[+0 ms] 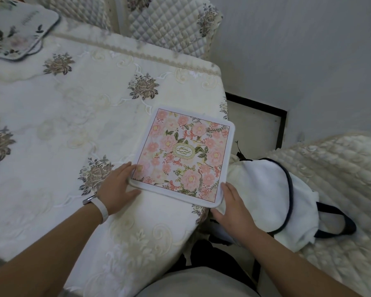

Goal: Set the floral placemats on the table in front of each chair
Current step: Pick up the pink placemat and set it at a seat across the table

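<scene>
A square placemat (183,155) with pink flowers and a white border lies flat near the right corner of the table (73,116), which is covered by a cream embroidered cloth. My left hand (117,186) touches the mat's near-left corner, fingers flat on the cloth, thumb at the edge. Gripping the mat's near-right corner is my right hand (234,206), just past the table's edge. A second mat (13,31), pale with grey flowers and a dark rim, lies at the far left of the table.
A quilted chair back (169,22) stands behind the table's far edge. To the right, a quilted seat (341,179) holds a white bag (272,200) with dark trim and straps. A white wall and floor gap lie beyond the table corner.
</scene>
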Tool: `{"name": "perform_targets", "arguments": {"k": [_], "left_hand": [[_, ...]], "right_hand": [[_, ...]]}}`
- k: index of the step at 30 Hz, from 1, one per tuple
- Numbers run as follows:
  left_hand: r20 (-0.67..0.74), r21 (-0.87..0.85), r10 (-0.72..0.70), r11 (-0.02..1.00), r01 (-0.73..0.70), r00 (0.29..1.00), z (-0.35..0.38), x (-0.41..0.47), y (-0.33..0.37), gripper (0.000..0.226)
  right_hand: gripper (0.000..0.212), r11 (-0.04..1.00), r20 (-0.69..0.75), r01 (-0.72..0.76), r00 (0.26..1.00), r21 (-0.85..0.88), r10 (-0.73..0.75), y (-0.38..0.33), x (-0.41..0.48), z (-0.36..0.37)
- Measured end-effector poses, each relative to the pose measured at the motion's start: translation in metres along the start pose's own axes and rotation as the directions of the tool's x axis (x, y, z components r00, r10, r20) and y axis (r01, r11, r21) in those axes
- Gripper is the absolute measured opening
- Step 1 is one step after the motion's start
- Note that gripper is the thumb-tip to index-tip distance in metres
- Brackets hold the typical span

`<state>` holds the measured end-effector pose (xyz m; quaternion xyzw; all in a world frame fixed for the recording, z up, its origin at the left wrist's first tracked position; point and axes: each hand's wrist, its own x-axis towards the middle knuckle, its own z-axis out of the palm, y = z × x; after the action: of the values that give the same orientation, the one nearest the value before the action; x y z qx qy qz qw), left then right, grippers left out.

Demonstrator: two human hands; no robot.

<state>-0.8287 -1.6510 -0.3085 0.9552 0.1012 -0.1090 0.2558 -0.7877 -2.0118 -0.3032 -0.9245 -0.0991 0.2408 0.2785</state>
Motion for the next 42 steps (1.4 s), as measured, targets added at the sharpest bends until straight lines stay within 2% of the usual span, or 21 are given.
{"name": "perform_targets", "arguments": {"k": [9, 28, 34, 40, 42], "left_hand": [[-0.077, -0.031, 0.002, 0.999, -0.005, 0.997, 0.001, 0.001, 0.001, 0.064], [-0.032, 0.002, 0.025, 1.000, -0.025, 0.999, -0.002, 0.004, 0.001, 0.062], [-0.029, -0.046, 0.031, 0.998, -0.032, 0.999, -0.001, -0.001, -0.001, 0.051], [-0.104, -0.236, -0.073, 0.971, 0.047, 0.992, -0.004, -0.015, 0.012, 0.047], [-0.129, -0.254, -0.079, 0.966, 0.044, 0.988, -0.005, -0.022, 0.017, 0.043]], "right_hand": [[0.081, 0.999, -0.029, 0.007, 1.000, -0.053, -0.008, 0.001, 0.004, 0.005], [0.076, 0.999, -0.055, -0.027, 0.998, -0.040, 0.025, -0.001, -0.007, 0.010], [0.072, 0.997, -0.067, -0.069, 0.996, -0.043, 0.066, -0.004, -0.016, 0.003], [0.058, 0.994, -0.095, -0.097, 0.991, -0.048, 0.092, -0.007, -0.036, -0.006], [0.054, 0.994, -0.110, -0.090, 0.991, -0.065, 0.082, -0.005, -0.042, -0.010]]}}
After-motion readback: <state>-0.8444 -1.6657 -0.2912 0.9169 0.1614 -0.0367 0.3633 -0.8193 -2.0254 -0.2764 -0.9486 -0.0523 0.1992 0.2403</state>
